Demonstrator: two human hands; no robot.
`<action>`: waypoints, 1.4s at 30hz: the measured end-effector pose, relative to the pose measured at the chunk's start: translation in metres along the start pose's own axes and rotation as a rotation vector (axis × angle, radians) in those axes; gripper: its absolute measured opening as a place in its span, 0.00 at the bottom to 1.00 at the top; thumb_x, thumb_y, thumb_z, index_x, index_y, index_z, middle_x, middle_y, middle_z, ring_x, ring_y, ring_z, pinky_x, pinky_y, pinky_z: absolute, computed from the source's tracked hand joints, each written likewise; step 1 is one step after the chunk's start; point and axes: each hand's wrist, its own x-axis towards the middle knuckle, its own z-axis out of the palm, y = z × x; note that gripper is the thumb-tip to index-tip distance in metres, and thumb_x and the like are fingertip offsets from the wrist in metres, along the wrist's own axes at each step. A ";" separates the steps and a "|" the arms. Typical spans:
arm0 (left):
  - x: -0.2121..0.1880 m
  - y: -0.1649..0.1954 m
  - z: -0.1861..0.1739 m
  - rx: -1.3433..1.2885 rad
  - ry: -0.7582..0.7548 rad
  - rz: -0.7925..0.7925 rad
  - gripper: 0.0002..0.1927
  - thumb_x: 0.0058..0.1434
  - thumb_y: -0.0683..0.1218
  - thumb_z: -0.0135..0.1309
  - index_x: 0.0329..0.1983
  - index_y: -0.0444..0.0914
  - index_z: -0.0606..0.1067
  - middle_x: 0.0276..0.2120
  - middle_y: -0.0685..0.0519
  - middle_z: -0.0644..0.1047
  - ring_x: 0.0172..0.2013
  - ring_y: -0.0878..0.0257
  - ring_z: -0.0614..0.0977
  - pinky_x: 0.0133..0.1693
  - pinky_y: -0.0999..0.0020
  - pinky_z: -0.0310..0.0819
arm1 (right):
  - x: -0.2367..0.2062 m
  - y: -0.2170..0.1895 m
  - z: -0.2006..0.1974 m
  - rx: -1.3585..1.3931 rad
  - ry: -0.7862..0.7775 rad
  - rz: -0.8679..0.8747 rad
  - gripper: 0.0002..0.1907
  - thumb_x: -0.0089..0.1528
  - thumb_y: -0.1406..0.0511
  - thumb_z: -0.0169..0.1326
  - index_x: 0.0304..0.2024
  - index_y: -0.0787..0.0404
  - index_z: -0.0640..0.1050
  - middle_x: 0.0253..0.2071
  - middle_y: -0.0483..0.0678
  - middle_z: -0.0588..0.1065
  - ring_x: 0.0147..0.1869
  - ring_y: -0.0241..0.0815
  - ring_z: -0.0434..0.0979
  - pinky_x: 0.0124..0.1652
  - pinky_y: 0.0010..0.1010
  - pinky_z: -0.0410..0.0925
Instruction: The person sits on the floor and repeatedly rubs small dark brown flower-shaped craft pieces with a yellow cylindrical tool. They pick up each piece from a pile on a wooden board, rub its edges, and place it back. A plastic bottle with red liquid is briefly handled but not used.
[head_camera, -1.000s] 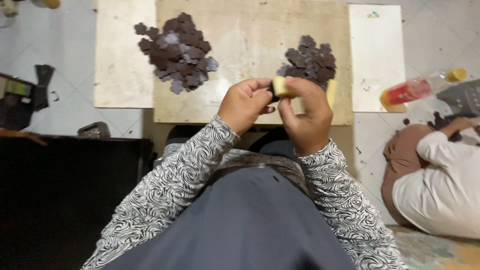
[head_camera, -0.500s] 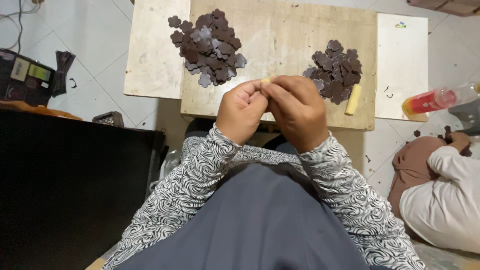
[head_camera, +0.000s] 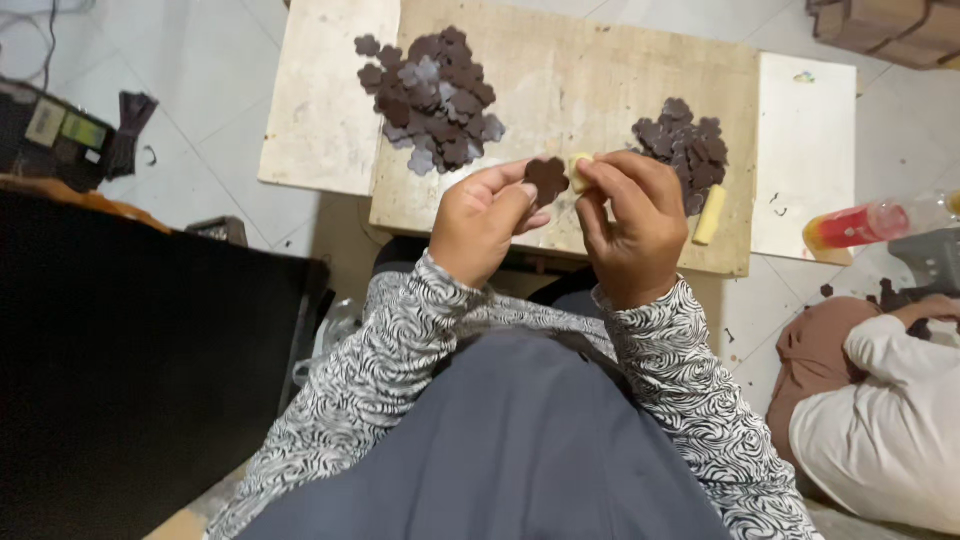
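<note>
- Left hand (head_camera: 487, 218) pinches a dark flower-shaped piece (head_camera: 546, 178) just above the wooden board (head_camera: 580, 70).
- Right hand (head_camera: 632, 222) grips a small yellow stick (head_camera: 579, 172), touching that piece.
- Two dark piles lie farther along the board.

Head camera, looking steeply down, close over wooden board (head_camera: 600, 110)
</note>
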 end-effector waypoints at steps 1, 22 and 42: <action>0.001 0.000 -0.001 -0.068 -0.010 -0.009 0.17 0.70 0.39 0.46 0.59 0.27 0.73 0.49 0.49 0.80 0.47 0.65 0.83 0.51 0.68 0.81 | -0.002 0.001 0.000 -0.015 0.025 -0.073 0.13 0.62 0.77 0.64 0.48 0.63 0.81 0.47 0.52 0.76 0.51 0.49 0.78 0.51 0.37 0.73; 0.010 -0.012 0.008 -0.183 0.041 -0.044 0.17 0.70 0.38 0.46 0.58 0.26 0.74 0.45 0.46 0.81 0.40 0.66 0.83 0.46 0.72 0.80 | -0.017 0.018 0.001 -0.055 0.031 -0.232 0.13 0.59 0.77 0.66 0.47 0.66 0.81 0.46 0.52 0.78 0.52 0.51 0.78 0.53 0.40 0.73; 0.005 -0.026 0.004 0.053 0.000 0.066 0.17 0.72 0.39 0.48 0.60 0.26 0.74 0.47 0.48 0.81 0.43 0.66 0.82 0.48 0.72 0.80 | -0.006 0.019 0.004 -0.062 -0.023 -0.053 0.14 0.60 0.74 0.66 0.48 0.63 0.82 0.48 0.52 0.78 0.54 0.51 0.78 0.55 0.38 0.72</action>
